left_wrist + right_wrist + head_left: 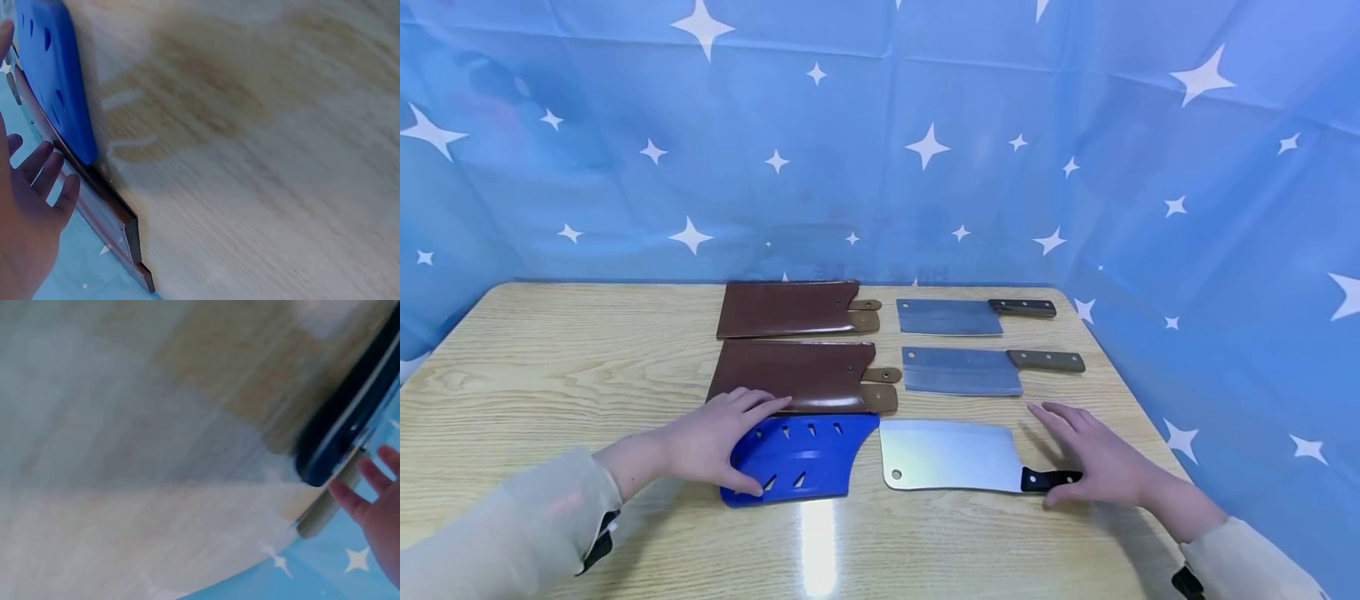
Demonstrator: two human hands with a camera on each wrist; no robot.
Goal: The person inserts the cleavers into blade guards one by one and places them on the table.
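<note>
A blue plastic blade guard (812, 467) with slots lies at the front of the table. Over its left end my left hand (718, 437) reaches with fingers spread and thumb apart; contact is hard to tell. To the guard's right lies a shiny cleaver (951, 454), blade pointing left. My right hand (1101, 462) is at its black handle (1047, 480), thumb and fingers apart on either side and not curled round it. In the right wrist view, the fingers (353, 500) show straight beside the dark handle (344, 431). The left wrist view has the blue guard (59, 81) near loosely extended fingers.
Behind the guard lie two brown leather sheaths (790, 375) (782, 308) with snap straps. Right of them are two more cleavers, one with a tan handle (1047, 360), one with a dark handle (1022, 307). A blue star-patterned curtain (865, 192) borders the wooden table (587, 358).
</note>
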